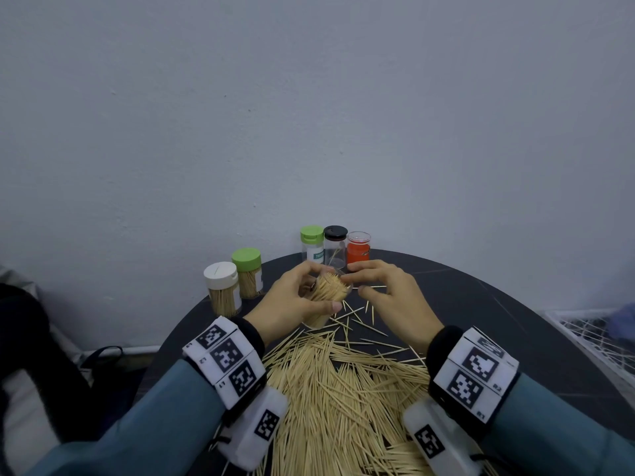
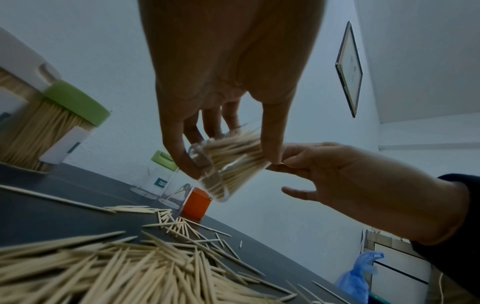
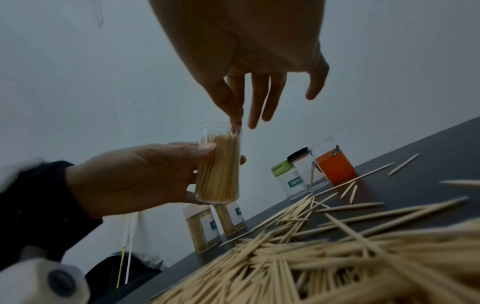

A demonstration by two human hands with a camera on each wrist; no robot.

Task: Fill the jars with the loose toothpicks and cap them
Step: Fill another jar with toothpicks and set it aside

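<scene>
Both hands at frame centre: left hand (image 1: 296, 297) grips the open jar (image 3: 218, 164) (nearly full), right hand (image 1: 391, 297) pinches toothpicks (image 3: 230, 134) at its mouth

A clear plastic cylindrical jar (image 3: 218, 164), open-topped and packed with pale wooden toothpicks, is gripped upright by the left hand (image 3: 135, 176) above the dark table (image 3: 431, 148). Its rim is touched by thumb and forefinger of the right hand (image 3: 259, 67). A heap of loose toothpicks (image 3: 324, 257) is spread below. Five jars are seen behind.
</scene>
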